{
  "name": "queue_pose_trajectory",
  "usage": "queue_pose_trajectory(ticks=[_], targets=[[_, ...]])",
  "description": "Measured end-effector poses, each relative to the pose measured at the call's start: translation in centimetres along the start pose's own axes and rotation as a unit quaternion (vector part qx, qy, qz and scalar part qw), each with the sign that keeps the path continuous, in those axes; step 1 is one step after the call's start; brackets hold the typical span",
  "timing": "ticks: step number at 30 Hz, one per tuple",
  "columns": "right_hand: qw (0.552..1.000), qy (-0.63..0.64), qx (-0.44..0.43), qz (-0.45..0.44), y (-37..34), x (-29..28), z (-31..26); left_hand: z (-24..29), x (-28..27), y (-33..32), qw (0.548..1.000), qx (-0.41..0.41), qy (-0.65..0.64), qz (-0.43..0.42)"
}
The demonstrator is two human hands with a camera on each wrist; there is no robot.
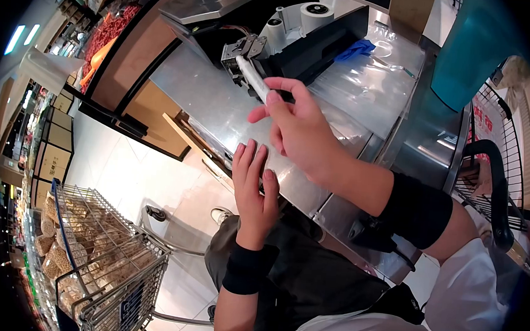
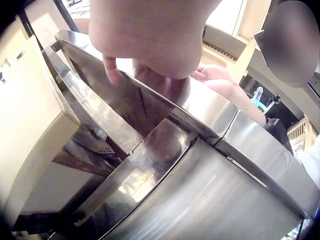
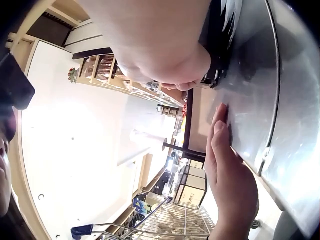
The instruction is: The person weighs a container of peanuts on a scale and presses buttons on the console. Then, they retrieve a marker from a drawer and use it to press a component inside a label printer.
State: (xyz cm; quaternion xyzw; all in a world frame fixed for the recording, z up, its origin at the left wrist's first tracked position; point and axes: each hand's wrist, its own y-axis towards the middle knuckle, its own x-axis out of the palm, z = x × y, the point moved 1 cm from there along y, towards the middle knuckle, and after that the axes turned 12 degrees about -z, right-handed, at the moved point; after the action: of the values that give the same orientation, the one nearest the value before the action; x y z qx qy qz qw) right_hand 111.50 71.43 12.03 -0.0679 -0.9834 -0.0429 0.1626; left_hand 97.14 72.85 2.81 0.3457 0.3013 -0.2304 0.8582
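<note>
In the head view a narrow white, tube-like piece (image 1: 252, 78) slants down from a small metal mechanism (image 1: 242, 50) on the counter. My right hand (image 1: 307, 128) pinches its lower end between thumb and index finger, with the other fingers loosely bent. My left hand (image 1: 253, 195) is at the counter's near edge, its fingers straight and holding nothing. The right wrist view shows the left hand (image 3: 232, 185) flat beside the metal surface; the right hand's (image 3: 165, 50) fingertips are mostly hidden. In the left wrist view, the left hand (image 2: 150, 40) hides most of its own fingers.
White rolls (image 1: 316, 18) stand behind the mechanism. A blue cloth (image 1: 356, 50) lies on clear plastic sheets (image 1: 369, 80) at the right. A wire cart (image 1: 111, 259) with bagged goods is at lower left, another cart (image 1: 511, 164) at right. A teal object (image 1: 469, 50) rises at upper right.
</note>
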Motion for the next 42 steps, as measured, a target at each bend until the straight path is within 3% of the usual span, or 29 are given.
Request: queue_pose_trajectory(ticks=[10,42], targets=[[0.996,0.040,0.077,-0.006,-1.3,0.8,-0.4,-0.3,0.0,0.2,1.000,0.010,-0.006,0.001],[0.995,0.052,0.085,0.025,0.4,-1.3,0.8,-0.2,0.0,0.0,1.000,0.013,-0.005,-0.006]])
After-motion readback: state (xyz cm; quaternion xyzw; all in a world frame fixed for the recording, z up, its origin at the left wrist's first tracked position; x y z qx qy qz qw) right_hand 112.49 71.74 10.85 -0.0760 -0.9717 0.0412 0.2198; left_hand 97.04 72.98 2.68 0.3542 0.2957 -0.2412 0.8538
